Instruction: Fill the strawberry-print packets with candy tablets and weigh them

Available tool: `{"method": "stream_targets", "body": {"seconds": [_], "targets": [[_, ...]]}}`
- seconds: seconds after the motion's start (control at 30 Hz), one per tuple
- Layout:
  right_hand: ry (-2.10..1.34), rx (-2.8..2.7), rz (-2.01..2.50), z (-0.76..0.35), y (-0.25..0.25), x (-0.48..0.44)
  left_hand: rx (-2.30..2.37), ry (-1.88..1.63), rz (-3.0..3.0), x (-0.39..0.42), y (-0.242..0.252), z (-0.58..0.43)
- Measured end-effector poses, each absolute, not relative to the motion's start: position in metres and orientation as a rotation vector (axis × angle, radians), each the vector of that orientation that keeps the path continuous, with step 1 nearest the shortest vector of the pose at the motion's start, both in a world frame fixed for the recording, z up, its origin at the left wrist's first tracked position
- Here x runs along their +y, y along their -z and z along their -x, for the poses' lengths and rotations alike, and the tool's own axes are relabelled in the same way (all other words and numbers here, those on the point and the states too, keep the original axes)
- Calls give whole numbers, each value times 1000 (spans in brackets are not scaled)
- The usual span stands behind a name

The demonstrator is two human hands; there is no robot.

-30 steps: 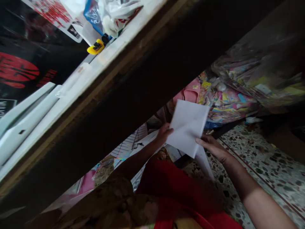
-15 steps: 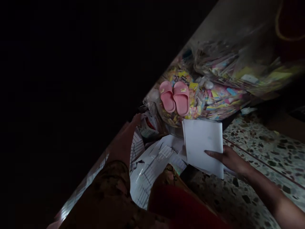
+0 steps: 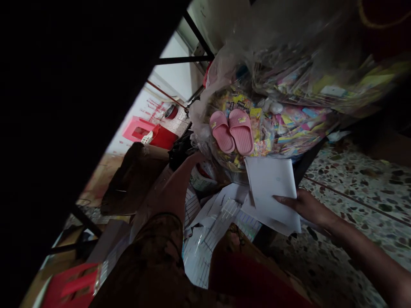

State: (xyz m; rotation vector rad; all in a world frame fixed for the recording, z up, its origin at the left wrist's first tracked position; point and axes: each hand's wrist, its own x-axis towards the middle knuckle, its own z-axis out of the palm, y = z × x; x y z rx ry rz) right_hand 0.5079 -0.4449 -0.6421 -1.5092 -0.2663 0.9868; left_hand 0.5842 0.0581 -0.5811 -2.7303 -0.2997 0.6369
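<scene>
My right hand (image 3: 303, 206) is closed on a small stack of white paper sheets (image 3: 271, 184), thumb on top and fingers hidden beneath. The stack is tilted, with its lower sheets fanned out slightly at the left. Beneath and to its left are loose printed sheets with ruled lines (image 3: 201, 250), partly covered by patterned cloth over my legs (image 3: 150, 252). Just beyond the stack, a pair of pink slippers (image 3: 241, 132) rests on a clear plastic bag full of colourful packets (image 3: 295, 130). My left hand does not show.
A dark slanting surface (image 3: 64, 85) fills the left side. Beyond it are a brown cardboard box (image 3: 131, 179), a red plastic container (image 3: 163, 137) and another red plastic item (image 3: 73, 284). Speckled stone flooring (image 3: 362, 188) lies at the right. A white tub (image 3: 202, 179) stands near the bag.
The view has shifted, uncovering the wall, boxes and red containers at left. The paper stack has moved slightly left and up, and its lower sheets now show more. My right hand keeps its hold.
</scene>
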Motion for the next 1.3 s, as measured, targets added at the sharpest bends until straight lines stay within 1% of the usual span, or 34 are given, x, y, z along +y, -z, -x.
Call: {"method": "stream_targets", "body": {"seconds": [0.1, 0.2, 0.3, 0.37, 0.4, 0.47, 0.53, 0.57, 0.63, 0.73, 0.9, 1.0, 1.17, 1.3], "targets": [[-973, -282, 1552, -504, 650, -444, -407, -646, 2608, 56, 590, -577], [-969, -301, 1635, -507, 654, -438, -410, -642, 2555, 58, 592, -567], [-977, -416, 1779, -520, 647, -426, -332, -668, 2556, 66, 582, -554], [-944, -559, 1988, -532, 636, -416, -262, -695, 2565, 72, 569, -540], [-881, -631, 2131, -538, 630, -412, -231, -701, 2568, 75, 563, -533], [-648, -735, 2412, -544, 616, -404, -185, -695, 2566, 79, 550, -515], [-418, -775, 2569, -544, 601, -398, -155, -672, 2563, 79, 540, -499], [-374, -783, 2595, -541, 593, -396, -147, -667, 2561, 77, 536, -492], [-412, -817, 2593, -533, 574, -395, -138, -701, 2553, 73, 529, -482], [-516, -882, 2562, -523, 543, -396, -152, -849, 2524, 66, 519, -475], [-483, -1002, 2392, -527, 509, -369, -207, -1060, 2468, 58, 509, -469], [-405, -974, 2271, -537, 510, -315, -236, -1105, 2433, 54, 508, -464], [-337, -948, 2077, -547, 530, -212, -211, -1085, 2392, 46, 511, -457], [-339, -951, 2024, -551, 543, -170, -164, -1059, 2347, 38, 515, -451]]}}
